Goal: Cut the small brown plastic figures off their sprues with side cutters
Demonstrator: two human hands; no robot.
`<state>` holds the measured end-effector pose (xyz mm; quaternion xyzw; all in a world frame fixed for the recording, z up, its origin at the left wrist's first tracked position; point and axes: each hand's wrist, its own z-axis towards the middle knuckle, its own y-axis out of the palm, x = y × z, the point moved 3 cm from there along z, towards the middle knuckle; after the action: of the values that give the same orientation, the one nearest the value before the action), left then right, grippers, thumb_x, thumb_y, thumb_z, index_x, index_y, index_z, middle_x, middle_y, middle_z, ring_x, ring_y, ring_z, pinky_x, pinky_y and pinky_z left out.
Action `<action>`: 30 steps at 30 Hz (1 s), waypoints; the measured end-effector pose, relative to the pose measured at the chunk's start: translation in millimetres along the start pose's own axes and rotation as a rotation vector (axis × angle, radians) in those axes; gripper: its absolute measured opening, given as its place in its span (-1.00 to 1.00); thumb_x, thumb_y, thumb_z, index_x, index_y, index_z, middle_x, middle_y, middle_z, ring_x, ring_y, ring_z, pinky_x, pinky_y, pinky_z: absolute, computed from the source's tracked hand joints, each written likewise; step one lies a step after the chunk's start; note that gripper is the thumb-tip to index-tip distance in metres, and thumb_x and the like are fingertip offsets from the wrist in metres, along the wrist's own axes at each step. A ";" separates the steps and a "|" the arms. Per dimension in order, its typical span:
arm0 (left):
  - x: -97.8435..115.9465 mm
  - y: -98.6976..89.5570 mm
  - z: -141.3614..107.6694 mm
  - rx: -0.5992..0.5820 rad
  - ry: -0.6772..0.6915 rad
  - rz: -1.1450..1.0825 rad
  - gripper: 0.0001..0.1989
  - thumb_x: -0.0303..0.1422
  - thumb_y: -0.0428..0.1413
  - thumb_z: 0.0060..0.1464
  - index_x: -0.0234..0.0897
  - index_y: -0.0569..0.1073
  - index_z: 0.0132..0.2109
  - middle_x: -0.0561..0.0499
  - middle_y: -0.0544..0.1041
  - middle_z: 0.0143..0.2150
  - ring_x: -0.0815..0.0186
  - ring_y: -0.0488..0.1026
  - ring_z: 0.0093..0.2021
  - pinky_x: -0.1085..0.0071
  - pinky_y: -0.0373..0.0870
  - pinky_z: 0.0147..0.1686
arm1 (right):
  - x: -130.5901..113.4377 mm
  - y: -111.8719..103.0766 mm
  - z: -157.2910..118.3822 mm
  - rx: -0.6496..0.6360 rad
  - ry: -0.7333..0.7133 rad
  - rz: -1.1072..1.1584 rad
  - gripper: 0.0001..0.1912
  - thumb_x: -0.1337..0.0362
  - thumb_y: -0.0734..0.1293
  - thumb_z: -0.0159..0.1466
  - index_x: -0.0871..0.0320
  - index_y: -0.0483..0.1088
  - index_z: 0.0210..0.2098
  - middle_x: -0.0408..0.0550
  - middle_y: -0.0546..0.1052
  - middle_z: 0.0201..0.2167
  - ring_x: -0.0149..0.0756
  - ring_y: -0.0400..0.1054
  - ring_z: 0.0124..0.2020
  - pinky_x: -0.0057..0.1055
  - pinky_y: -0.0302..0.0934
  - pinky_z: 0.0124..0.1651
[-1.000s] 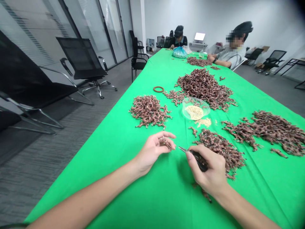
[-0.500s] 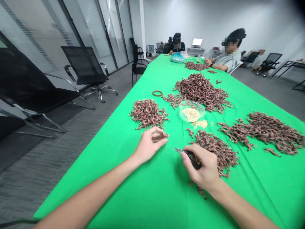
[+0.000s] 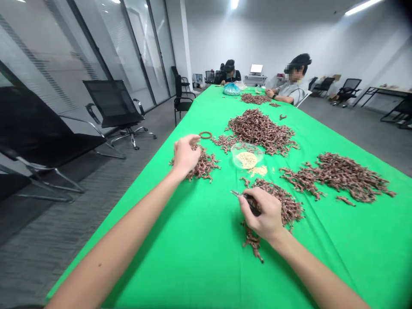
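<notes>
My left hand (image 3: 186, 156) is over the left pile of knobbly, reddish-brown, root-like pieces (image 3: 206, 166). Its thumb and forefinger are apart with nothing visible between them; the other fingers are partly hidden. In my right hand (image 3: 265, 212) is a small pair of pliers (image 3: 252, 207) with dark handles, its silver tip pointing left. Beneath and beyond that hand spreads another pile of the brown pieces (image 3: 291, 206), a few of them lying nearer to me. A clear plastic bowl (image 3: 260, 151) holds pale yellow bits (image 3: 247, 160), and more are scattered beside it.
A large brown heap (image 3: 260, 131) lies past the bowl, another heap (image 3: 350, 176) to the right. A brown ring (image 3: 205, 135) rests beyond my left hand. Two people sit at the far end of the green-covered table (image 3: 199, 257), near a blue bag (image 3: 231, 89). Chairs (image 3: 112, 103) stand left.
My left hand has moved away and left, from the near side of the left pile to over it; the brown piece in its fingers no longer shows. My right hand still grips the pliers. The view has tilted up.
</notes>
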<state>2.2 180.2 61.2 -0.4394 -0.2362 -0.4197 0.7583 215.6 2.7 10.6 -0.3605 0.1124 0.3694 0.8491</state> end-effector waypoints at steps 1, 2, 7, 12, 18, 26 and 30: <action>3.4 -1.7 2.2 0.010 0.016 0.014 -0.67 -0.52 0.12 -0.01 -0.41 0.56 -0.05 -0.18 0.62 -0.09 0.20 0.53 -0.12 0.25 0.39 0.04 | 4.7 -3.2 2.4 0.031 0.015 -0.010 -0.91 0.29 0.35 0.24 0.18 0.43 -0.27 -0.09 0.48 -0.46 -0.35 0.35 -0.45 -0.39 0.24 -0.33; 6.5 -2.4 3.0 0.013 0.030 0.025 -0.69 -0.51 0.11 0.01 -0.41 0.55 -0.07 -0.17 0.62 -0.11 0.21 0.53 -0.15 0.26 0.41 -0.01 | 9.3 -6.3 4.7 0.063 0.030 -0.018 -0.90 0.28 0.35 0.24 0.18 0.44 -0.27 -0.09 0.49 -0.46 -0.36 0.35 -0.46 -0.40 0.24 -0.33; 19.2 12.0 -19.3 -0.128 0.091 0.056 -0.79 -0.42 0.09 0.09 -0.35 0.56 -0.15 -0.10 0.63 -0.23 0.25 0.54 -0.26 0.34 0.44 -0.20 | 28.3 -19.7 10.0 0.221 0.136 -0.042 -0.90 0.25 0.34 0.26 0.16 0.44 -0.31 -0.14 0.47 -0.49 -0.39 0.30 -0.51 -0.42 0.19 -0.38; 29.4 42.6 -83.0 -0.415 0.144 0.114 -0.85 -0.38 0.14 0.08 -0.25 0.59 -0.22 -0.01 0.62 -0.31 0.25 0.51 -0.34 0.31 0.42 -0.23 | 39.6 -26.4 9.6 0.318 0.234 -0.012 -0.77 0.20 0.21 0.37 0.15 0.39 -0.36 -0.15 0.40 -0.53 -0.38 0.26 -0.52 -0.40 0.15 -0.41; 39.8 73.0 -128.7 -0.555 0.161 0.219 -0.79 -0.25 0.15 0.12 -0.21 0.56 -0.14 -0.09 0.57 -0.19 0.12 0.46 -0.11 0.20 0.34 -0.06 | 41.8 -29.9 13.6 0.346 0.250 0.017 -0.68 0.18 0.16 0.40 0.14 0.35 -0.43 -0.13 0.38 -0.51 -0.34 0.28 -0.45 -0.36 0.18 -0.31; 48.2 135.3 -108.9 -0.456 -0.090 0.359 -0.59 -0.03 0.16 0.08 -0.34 0.50 -0.21 -0.27 0.53 -0.15 -0.07 0.40 0.00 0.09 0.30 -0.03 | 40.5 -26.9 13.8 0.268 0.231 0.015 -0.68 0.20 0.17 0.39 0.12 0.30 -0.48 -0.13 0.36 -0.52 -0.34 0.24 -0.47 -0.35 0.11 -0.35; 46.6 149.8 -99.5 -0.507 -0.156 0.326 -0.66 -0.14 0.17 0.15 -0.35 0.48 -0.10 -0.20 0.51 -0.03 0.04 0.41 0.06 0.06 0.32 0.05 | 42.2 -26.4 13.1 0.244 0.228 0.016 -0.67 0.20 0.15 0.39 0.12 0.30 -0.48 -0.13 0.36 -0.52 -0.34 0.24 -0.47 -0.35 0.10 -0.35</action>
<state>152.5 113.3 -25.1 -0.6776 -0.1080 -0.3031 0.6613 262.9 22.6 14.6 -0.2933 0.2551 0.3166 0.8653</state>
